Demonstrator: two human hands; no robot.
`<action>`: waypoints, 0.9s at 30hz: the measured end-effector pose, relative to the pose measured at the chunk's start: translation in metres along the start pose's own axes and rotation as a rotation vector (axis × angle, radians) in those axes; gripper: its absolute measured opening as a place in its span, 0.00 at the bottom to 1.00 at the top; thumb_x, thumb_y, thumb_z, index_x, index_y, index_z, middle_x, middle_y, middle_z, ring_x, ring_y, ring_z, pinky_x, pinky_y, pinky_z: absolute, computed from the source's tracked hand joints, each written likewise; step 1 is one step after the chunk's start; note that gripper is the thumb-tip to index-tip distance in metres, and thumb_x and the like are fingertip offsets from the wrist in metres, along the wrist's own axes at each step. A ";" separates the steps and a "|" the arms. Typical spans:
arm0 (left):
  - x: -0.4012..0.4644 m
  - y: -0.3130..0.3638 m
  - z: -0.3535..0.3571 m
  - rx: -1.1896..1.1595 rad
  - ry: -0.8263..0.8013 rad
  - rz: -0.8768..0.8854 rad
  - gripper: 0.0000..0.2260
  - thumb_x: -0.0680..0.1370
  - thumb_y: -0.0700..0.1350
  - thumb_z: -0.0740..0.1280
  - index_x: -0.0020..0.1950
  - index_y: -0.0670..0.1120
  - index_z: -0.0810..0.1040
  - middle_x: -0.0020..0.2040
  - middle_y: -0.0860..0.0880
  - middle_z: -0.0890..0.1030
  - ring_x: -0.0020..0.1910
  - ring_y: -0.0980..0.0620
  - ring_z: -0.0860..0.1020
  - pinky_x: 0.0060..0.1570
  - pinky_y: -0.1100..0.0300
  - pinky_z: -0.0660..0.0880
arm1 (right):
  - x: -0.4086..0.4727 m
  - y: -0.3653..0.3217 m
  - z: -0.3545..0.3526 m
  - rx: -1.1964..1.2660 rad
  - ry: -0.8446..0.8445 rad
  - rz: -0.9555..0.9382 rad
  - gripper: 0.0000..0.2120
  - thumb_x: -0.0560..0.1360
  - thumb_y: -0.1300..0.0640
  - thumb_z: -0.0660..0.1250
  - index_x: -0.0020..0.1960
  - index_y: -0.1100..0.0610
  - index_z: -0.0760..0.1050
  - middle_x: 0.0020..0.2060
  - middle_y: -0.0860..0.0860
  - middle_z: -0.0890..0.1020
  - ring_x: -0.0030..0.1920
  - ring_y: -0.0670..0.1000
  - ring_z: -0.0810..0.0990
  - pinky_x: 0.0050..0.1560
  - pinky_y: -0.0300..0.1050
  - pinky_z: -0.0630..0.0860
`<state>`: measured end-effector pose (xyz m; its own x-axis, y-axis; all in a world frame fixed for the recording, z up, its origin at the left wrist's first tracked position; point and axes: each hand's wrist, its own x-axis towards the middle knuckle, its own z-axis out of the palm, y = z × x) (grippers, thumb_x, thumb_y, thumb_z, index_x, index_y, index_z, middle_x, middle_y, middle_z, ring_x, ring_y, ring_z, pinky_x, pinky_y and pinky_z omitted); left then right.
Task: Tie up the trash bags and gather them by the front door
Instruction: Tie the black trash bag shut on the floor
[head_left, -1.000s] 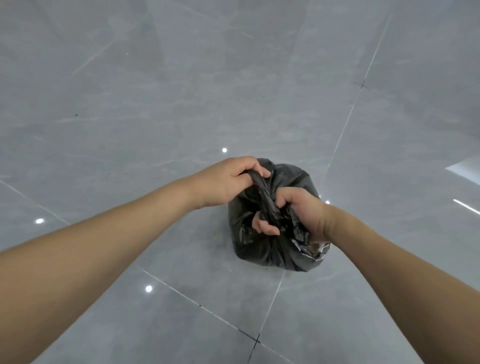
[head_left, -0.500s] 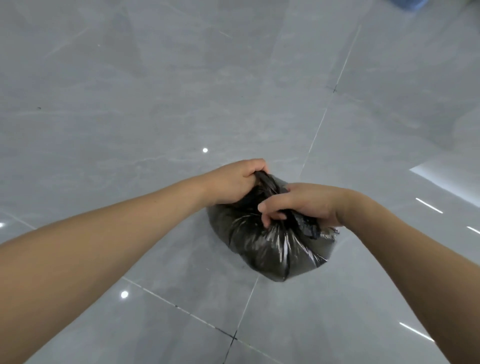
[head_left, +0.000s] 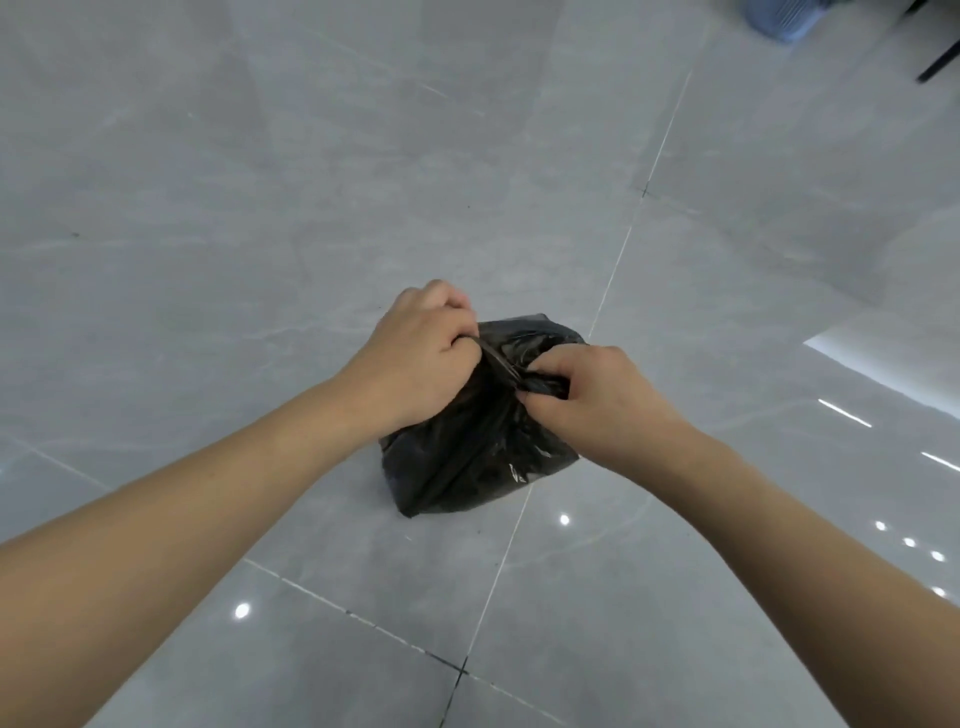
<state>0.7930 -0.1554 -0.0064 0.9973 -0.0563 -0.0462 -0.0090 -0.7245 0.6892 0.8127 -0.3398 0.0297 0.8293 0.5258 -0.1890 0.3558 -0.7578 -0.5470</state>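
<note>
A small black trash bag (head_left: 470, 457) sits on the grey tiled floor, roughly at the centre of the view. My left hand (head_left: 415, 358) grips the gathered plastic at the bag's top from the left side. On the right, my right hand (head_left: 592, 400) pinches the other twisted end of the plastic. A taut strand of the bag's neck runs between the two hands. The knot area is partly hidden by my fingers.
Glossy grey floor tiles (head_left: 260, 234) with thin grout lines spread all around. A pale blue ribbed container (head_left: 784, 18) stands at the top right edge, beside a dark furniture leg (head_left: 940, 62). A bright light patch (head_left: 883, 358) lies on the floor at the right.
The view has tilted up, bringing the blue container into sight. My hands have drawn apart on the bag's top, the right hand turning knuckles-up and pulling the plastic to the right.
</note>
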 end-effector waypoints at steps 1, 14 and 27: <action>0.003 -0.002 0.001 -0.095 0.012 0.064 0.10 0.75 0.42 0.56 0.41 0.45 0.76 0.58 0.53 0.75 0.60 0.53 0.67 0.58 0.65 0.61 | 0.000 0.000 0.001 -0.008 0.003 -0.031 0.08 0.72 0.58 0.65 0.36 0.61 0.73 0.32 0.54 0.77 0.36 0.53 0.74 0.37 0.48 0.71; 0.012 -0.006 0.031 -0.173 -0.267 -0.246 0.12 0.79 0.47 0.58 0.44 0.42 0.78 0.41 0.45 0.80 0.41 0.49 0.78 0.41 0.53 0.72 | -0.011 0.043 0.037 -0.411 0.155 0.005 0.08 0.77 0.59 0.59 0.53 0.60 0.73 0.49 0.56 0.77 0.46 0.63 0.78 0.50 0.53 0.71; -0.007 -0.008 0.033 -0.223 -0.266 -0.364 0.21 0.64 0.58 0.66 0.55 0.60 0.68 0.55 0.56 0.72 0.57 0.53 0.69 0.62 0.52 0.64 | -0.017 0.046 0.040 0.008 0.086 -0.024 0.10 0.80 0.58 0.61 0.58 0.55 0.77 0.51 0.49 0.79 0.52 0.51 0.77 0.49 0.35 0.67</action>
<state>0.7835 -0.1717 -0.0350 0.8796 -0.0218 -0.4752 0.3805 -0.5672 0.7304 0.7978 -0.3680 -0.0245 0.8547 0.5083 -0.1058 0.3723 -0.7421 -0.5574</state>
